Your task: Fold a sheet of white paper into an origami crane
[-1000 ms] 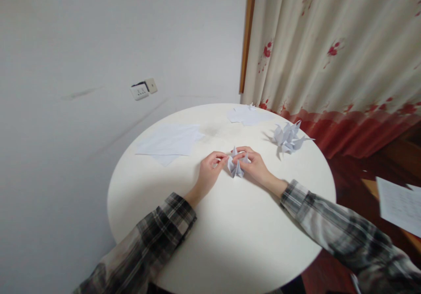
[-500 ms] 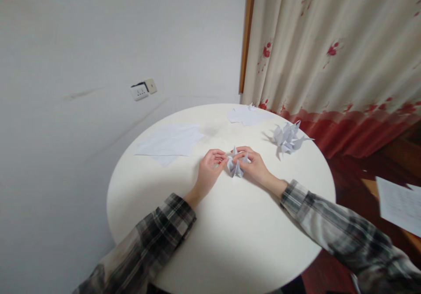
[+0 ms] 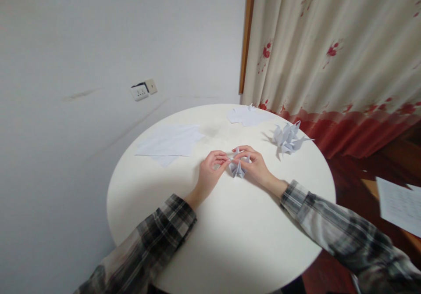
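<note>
Folded paper figure [image 3: 237, 168]: mid-table on the round white table [image 3: 230, 237], pinched between left hand [image 3: 210, 171] and right hand [image 3: 255, 164], fingers closed on it. Finished paper cranes [image 3: 287, 138] far right; flat sheets [image 3: 169, 141] far left.

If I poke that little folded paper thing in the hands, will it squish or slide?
The folded paper piece would probably slide easily: it looks thin and light, and the round table looks smooth. It would likely squish too, since its points stand up hollow. The left hand and right hand pinch it only with their fingertips, which suggests it is delicate.
</note>
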Action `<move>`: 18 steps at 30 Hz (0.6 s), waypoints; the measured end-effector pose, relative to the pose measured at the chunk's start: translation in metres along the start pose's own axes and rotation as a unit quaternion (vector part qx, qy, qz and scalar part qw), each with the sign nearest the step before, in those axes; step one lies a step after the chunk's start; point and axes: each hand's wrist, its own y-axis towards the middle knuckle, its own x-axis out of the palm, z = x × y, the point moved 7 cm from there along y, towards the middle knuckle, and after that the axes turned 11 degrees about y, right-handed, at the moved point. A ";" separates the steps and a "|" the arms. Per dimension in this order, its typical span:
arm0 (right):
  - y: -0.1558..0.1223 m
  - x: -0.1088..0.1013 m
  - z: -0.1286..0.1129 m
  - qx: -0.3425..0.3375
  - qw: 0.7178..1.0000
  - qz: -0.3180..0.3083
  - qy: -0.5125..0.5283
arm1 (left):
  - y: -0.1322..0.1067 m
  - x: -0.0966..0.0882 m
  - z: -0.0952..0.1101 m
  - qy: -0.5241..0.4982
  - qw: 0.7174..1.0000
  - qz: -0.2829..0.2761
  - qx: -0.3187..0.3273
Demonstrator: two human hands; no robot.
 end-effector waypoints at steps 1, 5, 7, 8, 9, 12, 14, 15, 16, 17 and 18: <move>0.000 0.000 0.000 0.000 1.000 0.001 -0.002 | 0.000 0.000 0.000 -0.003 1.000 0.001 -0.002; 0.000 -0.001 -0.001 0.002 1.000 0.010 -0.008 | 0.000 -0.001 -0.002 -0.014 1.000 0.005 -0.011; 0.000 -0.003 0.000 0.004 1.000 0.021 -0.008 | 0.001 0.000 -0.004 -0.024 1.000 0.002 -0.018; 0.000 -0.004 0.000 0.004 1.000 0.027 -0.006 | 0.002 0.000 -0.006 -0.029 0.999 -0.001 -0.023; 0.000 -0.005 0.000 0.004 0.999 0.033 -0.003 | 0.002 0.001 -0.008 -0.032 0.999 -0.005 -0.028; 0.000 -0.007 0.000 0.004 0.999 0.045 0.003 | 0.003 0.005 -0.013 -0.033 0.999 -0.022 -0.036; 0.000 -0.007 -0.001 0.003 0.999 0.045 0.000 | 0.003 0.006 -0.014 -0.025 0.999 -0.026 -0.034; 0.000 -0.007 -0.001 0.002 0.999 0.043 -0.003 | 0.003 0.005 -0.013 -0.020 0.999 -0.025 -0.031; 0.000 -0.006 -0.001 0.001 0.999 0.041 -0.007 | 0.003 0.004 -0.012 -0.014 0.999 -0.021 -0.028; 0.001 -0.006 -0.001 -0.001 0.999 0.039 -0.010 | 0.003 0.002 -0.010 -0.008 1.000 -0.014 -0.025; 0.001 -0.006 -0.002 -0.003 0.999 0.037 -0.012 | 0.003 0.000 -0.009 -0.003 1.000 -0.008 -0.022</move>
